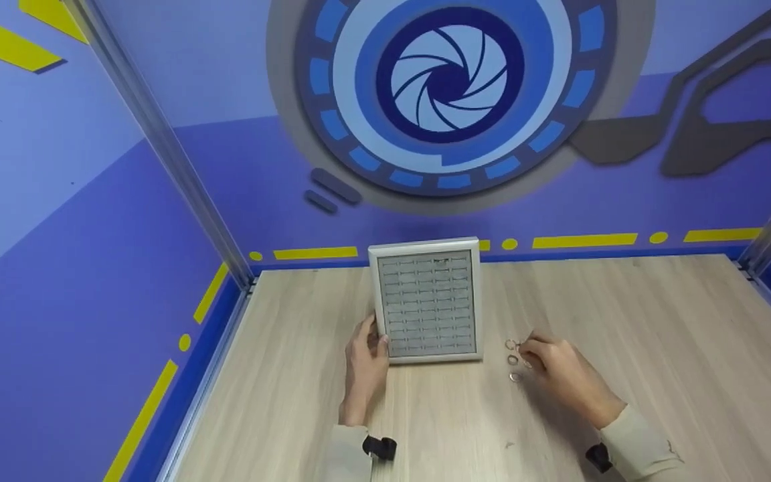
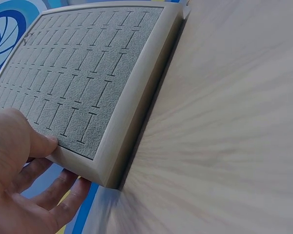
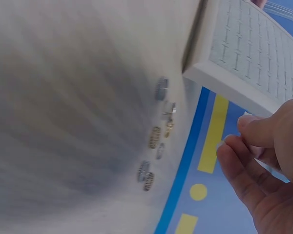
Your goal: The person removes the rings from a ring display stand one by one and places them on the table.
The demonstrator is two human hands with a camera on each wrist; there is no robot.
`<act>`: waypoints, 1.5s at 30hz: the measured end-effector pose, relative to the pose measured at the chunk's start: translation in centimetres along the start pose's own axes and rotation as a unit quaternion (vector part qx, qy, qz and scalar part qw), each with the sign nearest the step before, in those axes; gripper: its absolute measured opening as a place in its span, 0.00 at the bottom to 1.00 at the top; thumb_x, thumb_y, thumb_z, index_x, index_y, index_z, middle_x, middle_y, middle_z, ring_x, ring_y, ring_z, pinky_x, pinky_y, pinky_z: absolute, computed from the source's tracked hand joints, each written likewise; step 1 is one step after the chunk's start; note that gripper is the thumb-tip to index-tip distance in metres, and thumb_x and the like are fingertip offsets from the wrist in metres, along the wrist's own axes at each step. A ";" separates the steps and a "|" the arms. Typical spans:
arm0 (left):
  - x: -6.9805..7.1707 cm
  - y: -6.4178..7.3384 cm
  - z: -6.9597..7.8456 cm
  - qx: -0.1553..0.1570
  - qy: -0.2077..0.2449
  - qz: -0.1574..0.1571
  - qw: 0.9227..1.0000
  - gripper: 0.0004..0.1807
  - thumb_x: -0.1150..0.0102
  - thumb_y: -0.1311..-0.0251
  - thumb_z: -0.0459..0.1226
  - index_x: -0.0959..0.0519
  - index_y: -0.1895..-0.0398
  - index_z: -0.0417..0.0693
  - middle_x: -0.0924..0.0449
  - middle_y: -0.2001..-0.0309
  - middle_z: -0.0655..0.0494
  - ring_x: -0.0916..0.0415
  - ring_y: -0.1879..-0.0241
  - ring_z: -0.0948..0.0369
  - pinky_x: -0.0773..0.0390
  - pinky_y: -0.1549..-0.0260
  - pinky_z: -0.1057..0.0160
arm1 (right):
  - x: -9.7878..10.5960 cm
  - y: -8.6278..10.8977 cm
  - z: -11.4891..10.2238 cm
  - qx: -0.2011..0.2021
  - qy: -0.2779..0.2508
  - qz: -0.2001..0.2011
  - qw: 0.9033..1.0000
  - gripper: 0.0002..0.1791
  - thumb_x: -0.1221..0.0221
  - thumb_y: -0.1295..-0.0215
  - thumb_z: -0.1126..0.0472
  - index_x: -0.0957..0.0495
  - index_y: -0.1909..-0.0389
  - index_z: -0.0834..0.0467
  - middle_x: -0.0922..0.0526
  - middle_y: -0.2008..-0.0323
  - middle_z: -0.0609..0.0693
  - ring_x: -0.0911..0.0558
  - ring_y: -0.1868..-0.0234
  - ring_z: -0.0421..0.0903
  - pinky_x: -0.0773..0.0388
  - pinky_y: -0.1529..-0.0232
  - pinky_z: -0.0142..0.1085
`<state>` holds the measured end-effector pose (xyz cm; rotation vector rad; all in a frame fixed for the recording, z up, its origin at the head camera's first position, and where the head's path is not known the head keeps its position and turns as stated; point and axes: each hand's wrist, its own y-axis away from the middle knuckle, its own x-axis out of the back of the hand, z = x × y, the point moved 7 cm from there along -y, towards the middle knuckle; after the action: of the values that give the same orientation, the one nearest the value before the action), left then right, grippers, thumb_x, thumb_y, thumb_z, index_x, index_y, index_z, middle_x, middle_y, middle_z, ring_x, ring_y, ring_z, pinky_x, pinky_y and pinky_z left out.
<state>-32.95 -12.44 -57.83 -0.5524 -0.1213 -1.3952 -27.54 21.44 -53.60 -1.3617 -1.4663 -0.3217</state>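
A ring display board [image 1: 429, 304] with a pale frame and grey slotted padding stands propped up on the table. My left hand [image 1: 365, 365] grips its lower left edge, thumb on the front of the frame and fingers behind [image 2: 24, 180]. Something small and dark [image 1: 441, 262] sits in a slot near the board's top. My right hand [image 1: 563, 371] is beside the board over several loose rings [image 1: 512, 360]. The thumb and forefinger are bent towards each other with nothing showing between them [image 3: 263, 151]. Silver rings [image 3: 161, 88] and gold rings [image 3: 155, 137] lie in a rough row.
The light wooden table [image 1: 305, 321] meets a blue printed back wall [image 1: 245, 174] just behind the board. A metal post [image 1: 158, 134] rises at the left corner. Black straps [image 1: 380, 448] are at both wrists, by the pale sleeves [image 1: 643, 438].
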 end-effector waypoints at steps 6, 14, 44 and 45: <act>0.0 0.1 -0.1 -0.007 0.011 0.002 1.000 0.28 0.42 0.25 0.25 0.32 0.24 0.34 0.20 0.38 0.39 0.18 0.39 0.46 0.15 0.38 0.54 | -0.7 1.5 0.4 -0.003 0.013 -0.008 1.000 0.11 0.30 0.38 0.77 0.13 0.67 0.57 0.20 0.68 0.41 0.21 0.67 0.33 0.16 0.69 0.30; 0.0 0.0 0.2 -0.009 -0.005 0.003 1.000 0.28 0.43 0.25 0.26 0.31 0.24 0.35 0.20 0.36 0.39 0.18 0.38 0.46 0.15 0.38 0.54 | -1.5 2.9 1.1 -0.011 0.045 -0.025 0.999 0.12 0.26 0.44 0.76 0.11 0.69 0.55 0.19 0.68 0.40 0.21 0.69 0.33 0.16 0.71 0.32; 0.0 0.1 0.1 0.006 -0.007 0.001 1.000 0.27 0.43 0.25 0.27 0.31 0.25 0.33 0.20 0.36 0.38 0.18 0.38 0.45 0.14 0.39 0.53 | -2.1 3.3 2.4 -0.059 0.065 -0.060 0.994 0.08 0.25 0.42 0.72 0.08 0.69 0.54 0.15 0.69 0.41 0.16 0.69 0.38 0.14 0.70 0.34; 0.0 0.1 0.1 0.007 -0.007 0.000 1.000 0.27 0.42 0.25 0.27 0.31 0.25 0.33 0.20 0.36 0.38 0.18 0.38 0.45 0.14 0.39 0.54 | -2.1 3.3 2.4 -0.060 0.065 -0.060 0.994 0.08 0.25 0.42 0.72 0.08 0.69 0.54 0.15 0.70 0.41 0.16 0.70 0.37 0.14 0.70 0.33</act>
<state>-32.84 -12.44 -57.78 -0.5516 -0.1425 -1.3890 -26.36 23.14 -57.68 -1.3248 -1.4414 -0.5733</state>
